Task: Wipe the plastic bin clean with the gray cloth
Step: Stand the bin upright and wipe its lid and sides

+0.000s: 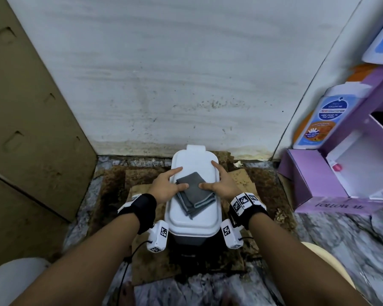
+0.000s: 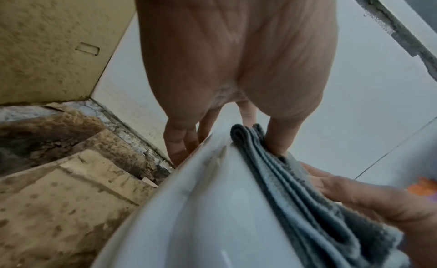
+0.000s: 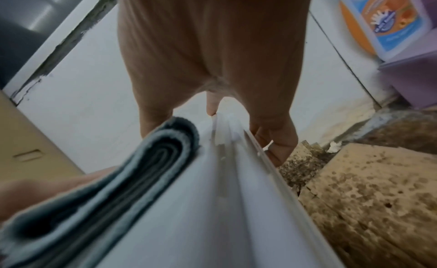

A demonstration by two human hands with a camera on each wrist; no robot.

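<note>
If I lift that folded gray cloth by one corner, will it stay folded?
Probably not: the gray cloth lies in loose soft layers, so it should flop open. It may also slide easily on the bin's smooth white lid.

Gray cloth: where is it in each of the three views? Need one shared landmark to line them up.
Head: gray cloth folded, centre frame, lying on the bin's white lid, both thumbs on its far part.
Left wrist: lower right, a stacked band along the lid's right side, left thumb on its far end.
Right wrist: lower left, folded end toward the camera, left of the lid.
Shared landmark: the white lid under the cloth.
</note>
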